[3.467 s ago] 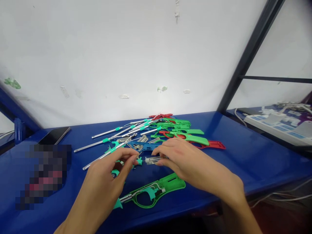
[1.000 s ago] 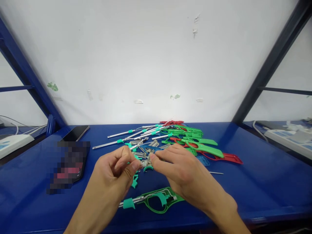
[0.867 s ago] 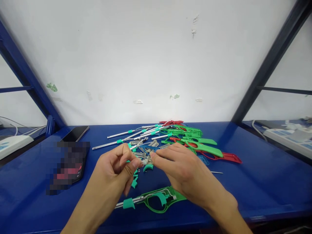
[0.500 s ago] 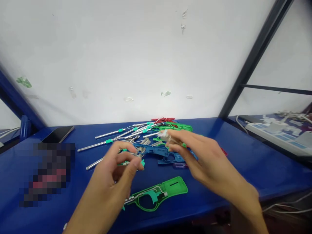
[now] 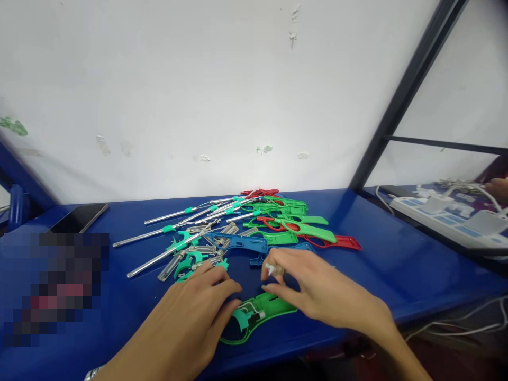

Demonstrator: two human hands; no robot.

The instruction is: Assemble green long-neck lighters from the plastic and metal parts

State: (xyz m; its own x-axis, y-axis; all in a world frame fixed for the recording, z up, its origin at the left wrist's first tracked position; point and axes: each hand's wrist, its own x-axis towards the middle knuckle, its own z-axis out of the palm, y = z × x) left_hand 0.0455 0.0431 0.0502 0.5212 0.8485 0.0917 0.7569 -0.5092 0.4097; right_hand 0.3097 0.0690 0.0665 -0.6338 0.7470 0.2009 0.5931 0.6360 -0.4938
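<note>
one clear piece (image 5: 279,270) with a whitish tip has dropped toward the lower centre of the frame, gripped between the thumb and fingers of the right hand (image 5: 315,280), just above the handle end of an open green shell (image 5: 274,305). the left hand (image 5: 196,309), which half a second ago pinched near the loose pile (image 5: 244,242), now lies lower, over the shell's left part, its fingers slightly bent; whether they hold anything cannot be told. the shell lies on the worktop (image 5: 400,264) with a teal trigger (image 5: 241,319) inside. the work seems to have shifted from pile to shell, whose handle hollow shows no clear piece in it.
</note>
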